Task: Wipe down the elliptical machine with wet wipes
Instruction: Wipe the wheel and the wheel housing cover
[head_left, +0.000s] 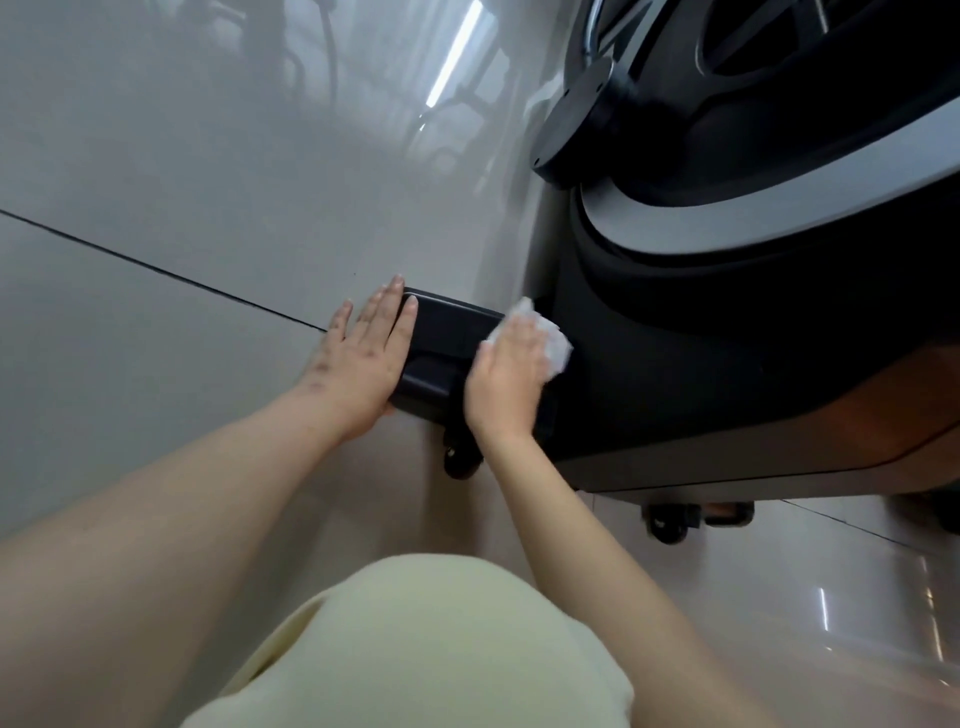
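**Wipe pressed to the machine's base**

Nearest us, a pale yellow garment (431, 649) is cut off by the bottom edge. Our left hand (358, 353) lies flat, fingers straight, on the end of the black foot bar (447, 332). Our right hand (506, 374) presses a white wipe (553, 338) flat against the dark shell of the elliptical machine (727, 364); the palm hides most of the wipe. A small wheel (460, 462) shows below the bar. Farther off, the machine runs out of view above the glossy floor (182, 208).
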